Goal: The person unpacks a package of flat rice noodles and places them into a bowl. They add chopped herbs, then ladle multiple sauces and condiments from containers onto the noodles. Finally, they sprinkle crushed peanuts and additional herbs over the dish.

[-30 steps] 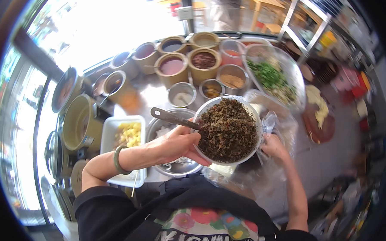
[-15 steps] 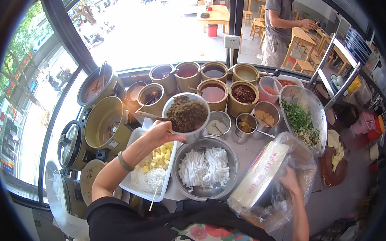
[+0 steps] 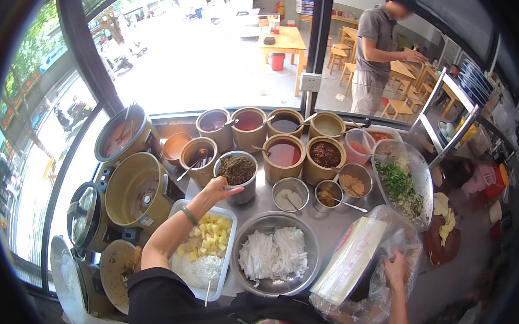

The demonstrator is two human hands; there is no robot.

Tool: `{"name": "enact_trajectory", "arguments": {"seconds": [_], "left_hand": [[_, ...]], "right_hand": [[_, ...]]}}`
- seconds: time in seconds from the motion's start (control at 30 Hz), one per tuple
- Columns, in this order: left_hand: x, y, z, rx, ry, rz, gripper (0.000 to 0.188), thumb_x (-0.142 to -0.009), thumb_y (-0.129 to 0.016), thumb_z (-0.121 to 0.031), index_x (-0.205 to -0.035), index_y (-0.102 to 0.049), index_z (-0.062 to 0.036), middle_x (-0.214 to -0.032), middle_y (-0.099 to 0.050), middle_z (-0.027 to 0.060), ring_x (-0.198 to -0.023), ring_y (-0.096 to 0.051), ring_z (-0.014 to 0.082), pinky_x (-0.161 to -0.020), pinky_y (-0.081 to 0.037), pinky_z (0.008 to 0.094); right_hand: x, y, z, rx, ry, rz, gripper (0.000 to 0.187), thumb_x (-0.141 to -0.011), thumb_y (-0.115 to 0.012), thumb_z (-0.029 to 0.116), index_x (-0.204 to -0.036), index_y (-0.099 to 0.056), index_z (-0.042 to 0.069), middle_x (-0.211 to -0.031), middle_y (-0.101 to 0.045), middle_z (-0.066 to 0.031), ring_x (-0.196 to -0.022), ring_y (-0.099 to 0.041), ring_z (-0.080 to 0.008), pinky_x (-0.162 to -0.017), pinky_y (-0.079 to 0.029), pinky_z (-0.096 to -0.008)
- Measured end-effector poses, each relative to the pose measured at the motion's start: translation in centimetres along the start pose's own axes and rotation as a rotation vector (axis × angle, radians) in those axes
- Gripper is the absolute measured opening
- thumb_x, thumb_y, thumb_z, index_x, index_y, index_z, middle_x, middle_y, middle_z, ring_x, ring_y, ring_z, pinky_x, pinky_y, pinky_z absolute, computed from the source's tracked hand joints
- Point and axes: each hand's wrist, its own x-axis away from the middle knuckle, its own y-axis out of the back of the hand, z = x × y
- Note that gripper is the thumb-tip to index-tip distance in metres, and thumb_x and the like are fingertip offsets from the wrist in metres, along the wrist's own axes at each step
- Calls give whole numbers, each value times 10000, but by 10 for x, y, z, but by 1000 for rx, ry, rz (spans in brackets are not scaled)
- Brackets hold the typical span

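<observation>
Tilted in the air half a second ago, the steel pot (image 3: 248,194) of dark chopped greens (image 3: 238,168) now stands upright beyond and left of the noodle bowl (image 3: 313,254), the left hand (image 3: 213,192) touching its near rim, fingers partly hidden, so I cannot tell its hold. Right of the bowl, the right hand (image 3: 396,269) touches a clear plastic bag (image 3: 396,231); folds obscure its fingertips and grip, and the frame's lower edge cuts off its forearm (image 3: 398,321).

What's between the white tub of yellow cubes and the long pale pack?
In the head view, a steel bowl of white strips sits between the white tub and the long pale pack.
</observation>
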Motion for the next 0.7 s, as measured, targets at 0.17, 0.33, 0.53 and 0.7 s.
{"name": "enact_trajectory", "arguments": {"seconds": [0.17,0.33,0.53,0.7], "left_hand": [[-54,30,-3,136,125,-49,380,-813,-434,80,-1186,-409,149,-1286,-464,270,-1180,-489,401,-946,-506,515],[-110,53,-15,154,249,134,563,-792,-429,54,-1309,-267,204,-1390,-346,339,-1304,-377,462,-1055,-431,500],[-48,16,-9,318,354,146,685,-801,-488,3,-1392,-177,156,-1439,-296,323,-1340,-339,448,-1078,-402,517],[87,-42,53,-249,271,522,601,-913,-550,-183,-1387,-293,83,-1395,-378,307,-1267,-432,460,-1025,-442,534]], "right_hand": [[2,-2,-2,-260,149,253,907,-736,-780,303,-1426,-317,-60,-1406,-438,-258,-1312,-432,-336,-1088,-341,-359],[-10,-16,-15,-166,267,113,744,-768,-709,322,-1355,-425,-37,-1307,-486,-285,-1147,-526,-380,-993,-421,-423],[-1,-44,-14,564,211,80,650,-697,-793,281,-1220,-548,-18,-1284,-489,-243,-1289,-357,-444,-999,-394,-506],[-15,-60,-12,433,85,163,838,-680,-824,383,-1278,-481,-94,-1278,-504,-272,-1263,-392,-459,-1014,-394,-504]]}}
